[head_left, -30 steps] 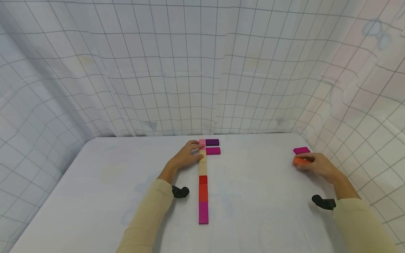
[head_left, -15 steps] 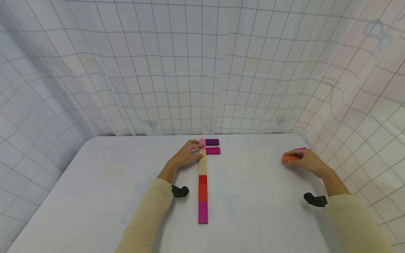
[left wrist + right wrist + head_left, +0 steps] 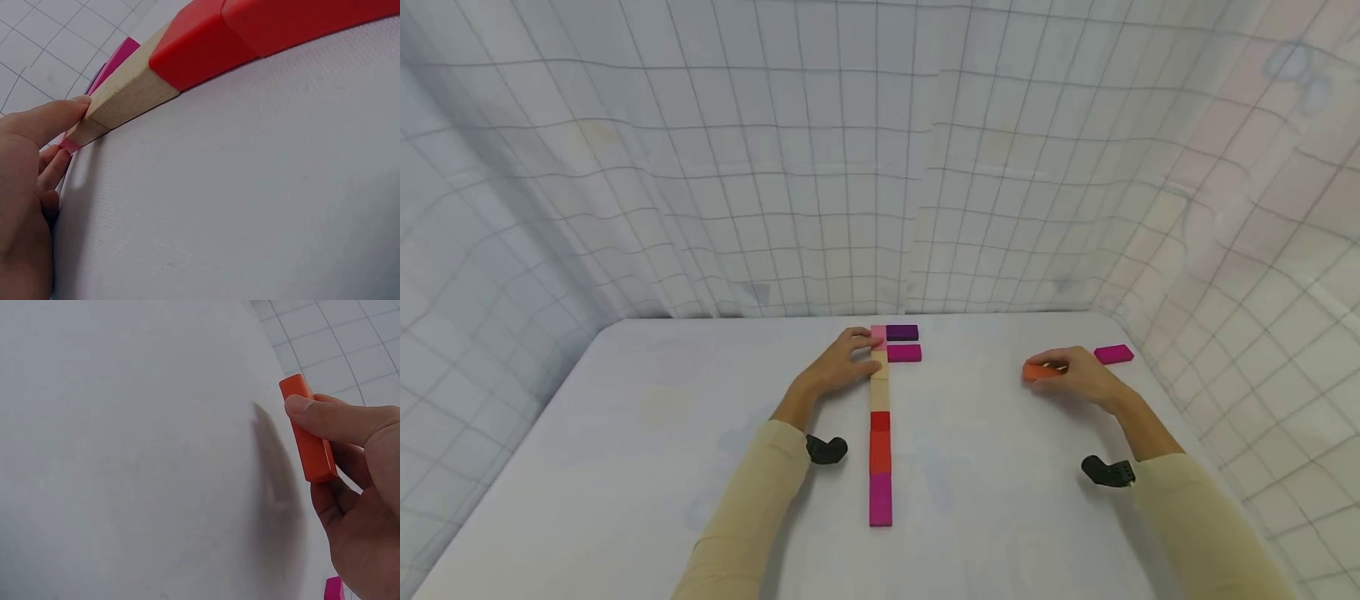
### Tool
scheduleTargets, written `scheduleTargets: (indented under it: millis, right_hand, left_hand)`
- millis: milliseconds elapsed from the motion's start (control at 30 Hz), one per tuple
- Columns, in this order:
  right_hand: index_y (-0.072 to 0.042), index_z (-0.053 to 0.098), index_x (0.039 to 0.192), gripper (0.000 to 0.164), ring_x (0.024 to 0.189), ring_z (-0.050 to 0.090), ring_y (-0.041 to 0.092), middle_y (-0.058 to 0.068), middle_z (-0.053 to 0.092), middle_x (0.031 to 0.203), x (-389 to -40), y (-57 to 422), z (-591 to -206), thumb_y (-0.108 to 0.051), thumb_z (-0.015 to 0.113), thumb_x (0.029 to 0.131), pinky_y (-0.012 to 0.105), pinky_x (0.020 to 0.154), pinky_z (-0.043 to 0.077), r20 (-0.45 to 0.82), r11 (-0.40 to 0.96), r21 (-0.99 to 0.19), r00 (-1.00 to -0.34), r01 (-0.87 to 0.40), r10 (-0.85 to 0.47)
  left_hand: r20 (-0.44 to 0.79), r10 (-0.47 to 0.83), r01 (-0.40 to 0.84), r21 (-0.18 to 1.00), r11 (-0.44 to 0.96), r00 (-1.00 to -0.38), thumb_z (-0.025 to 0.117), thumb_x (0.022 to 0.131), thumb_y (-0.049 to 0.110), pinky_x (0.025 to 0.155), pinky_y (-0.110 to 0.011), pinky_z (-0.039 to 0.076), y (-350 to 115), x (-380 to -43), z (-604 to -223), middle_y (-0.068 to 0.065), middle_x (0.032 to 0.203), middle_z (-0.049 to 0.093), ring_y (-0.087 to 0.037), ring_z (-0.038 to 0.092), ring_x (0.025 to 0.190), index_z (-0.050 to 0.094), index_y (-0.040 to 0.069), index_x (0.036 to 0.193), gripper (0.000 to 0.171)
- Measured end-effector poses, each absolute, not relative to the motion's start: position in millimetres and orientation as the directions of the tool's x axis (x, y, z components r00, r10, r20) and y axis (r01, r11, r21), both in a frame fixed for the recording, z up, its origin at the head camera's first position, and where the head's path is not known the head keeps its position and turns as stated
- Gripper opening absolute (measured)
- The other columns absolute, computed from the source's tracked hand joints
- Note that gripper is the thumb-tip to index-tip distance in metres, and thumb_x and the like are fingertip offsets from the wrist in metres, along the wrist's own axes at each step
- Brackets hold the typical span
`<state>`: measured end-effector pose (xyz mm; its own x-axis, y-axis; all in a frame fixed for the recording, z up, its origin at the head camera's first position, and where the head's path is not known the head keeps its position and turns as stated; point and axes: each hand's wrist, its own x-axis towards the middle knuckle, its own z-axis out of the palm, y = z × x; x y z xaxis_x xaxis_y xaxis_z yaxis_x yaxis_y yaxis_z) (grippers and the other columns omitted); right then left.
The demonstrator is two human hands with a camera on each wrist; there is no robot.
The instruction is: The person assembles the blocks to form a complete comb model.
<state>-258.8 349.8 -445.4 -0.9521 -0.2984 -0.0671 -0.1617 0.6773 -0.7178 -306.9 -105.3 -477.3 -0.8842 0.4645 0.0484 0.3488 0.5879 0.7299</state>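
A straight column of blocks runs down the middle of the table: a pink block point(image 3: 878, 332) at the far end, wooden blocks point(image 3: 879, 394), red blocks point(image 3: 880, 450) and a magenta block point(image 3: 881, 500) nearest me. My left hand point(image 3: 837, 363) rests against the column from the left, fingertips on the pink block and thumb on a wooden block point(image 3: 131, 87). Right of the far end, a purple block point(image 3: 902, 332) and a second magenta block point(image 3: 904, 353) stick out sideways. My right hand point(image 3: 1078, 375) pinches an orange block point(image 3: 310, 447) between thumb and fingers, raised above its shadow.
Another magenta block point(image 3: 1113, 354) lies at the right side of the white-covered table point(image 3: 985, 500), behind my right hand. Gridded white curtains point(image 3: 880, 167) hang around the back and both sides. Each wrist carries a black camera mount point(image 3: 827, 450).
My right hand has carried the orange block leftward, away from the magenta block at the right, which shows fully again. My left hand has stayed in place on the column.
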Motion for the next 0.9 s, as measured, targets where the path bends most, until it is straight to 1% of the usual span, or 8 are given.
scheduleTargets:
  millis: [133, 267, 433, 733, 900]
  right_hand:
    - [-0.002, 0.070, 0.131, 0.041, 0.107, 0.056, 0.032, 0.015, 0.066, 0.122, -261.9, 336.5, -449.8, -0.014, 0.079, 0.093, 0.040, 0.088, 0.051, -0.062, 0.685, -0.707, -0.949, -0.177, -0.309]
    - [-0.002, 0.070, 0.131, 0.041, 0.107, 0.056, 0.032, 0.015, 0.067, 0.122, -264.3, 319.2, -452.4, -0.013, 0.078, 0.092, 0.041, 0.090, 0.050, -0.055, 0.686, -0.699, -0.941, -0.203, -0.334]
    - [-0.002, 0.071, 0.129, 0.042, 0.108, 0.057, 0.031, 0.014, 0.067, 0.124, -269.2, 294.4, -450.2, -0.012, 0.081, 0.090, 0.044, 0.092, 0.049, -0.041, 0.679, -0.693, -0.927, -0.242, -0.373]
    - [-0.006, 0.074, 0.125, 0.039, 0.108, 0.058, 0.030, 0.010, 0.069, 0.121, -275.3, 259.9, -447.6, -0.013, 0.083, 0.088, 0.044, 0.093, 0.049, -0.031, 0.657, -0.698, -0.906, -0.283, -0.423]
    - [-0.005, 0.074, 0.124, 0.039, 0.109, 0.059, 0.029, 0.008, 0.070, 0.121, -277.2, 245.4, -450.4, -0.014, 0.084, 0.088, 0.045, 0.095, 0.050, -0.014, 0.647, -0.692, -0.890, -0.320, -0.456]
  left_hand:
    - [0.035, 0.464, 0.338, 0.734, 0.589, -0.885, 0.067, 0.102, 0.027, 0.120, -0.052, 0.023, -104.0, -308.1, -477.2, -0.013, 0.159, 0.034, -0.034, 0.031, 0.147, 0.053, 0.008, 0.152, 0.056]
    - [0.030, 0.458, 0.331, 0.733, 0.594, -0.888, 0.067, 0.101, 0.027, 0.120, -0.052, 0.023, -103.4, -307.5, -475.7, -0.013, 0.159, 0.034, -0.034, 0.031, 0.147, 0.053, 0.007, 0.152, 0.056]
    - [0.032, 0.452, 0.329, 0.730, 0.598, -0.891, 0.066, 0.101, 0.026, 0.120, -0.053, 0.024, -104.4, -306.0, -474.1, -0.014, 0.159, 0.034, -0.035, 0.031, 0.147, 0.053, 0.006, 0.152, 0.056]
    - [0.005, 0.438, 0.311, 0.713, 0.629, -0.899, 0.066, 0.102, 0.029, 0.121, -0.053, 0.023, -105.1, -306.4, -476.7, -0.012, 0.160, 0.033, -0.034, 0.030, 0.148, 0.052, 0.008, 0.153, 0.058]
    - [0.021, 0.449, 0.321, 0.728, 0.606, -0.894, 0.067, 0.102, 0.027, 0.120, -0.053, 0.023, -104.8, -306.3, -476.2, -0.013, 0.160, 0.033, -0.034, 0.030, 0.148, 0.052, 0.007, 0.153, 0.057]
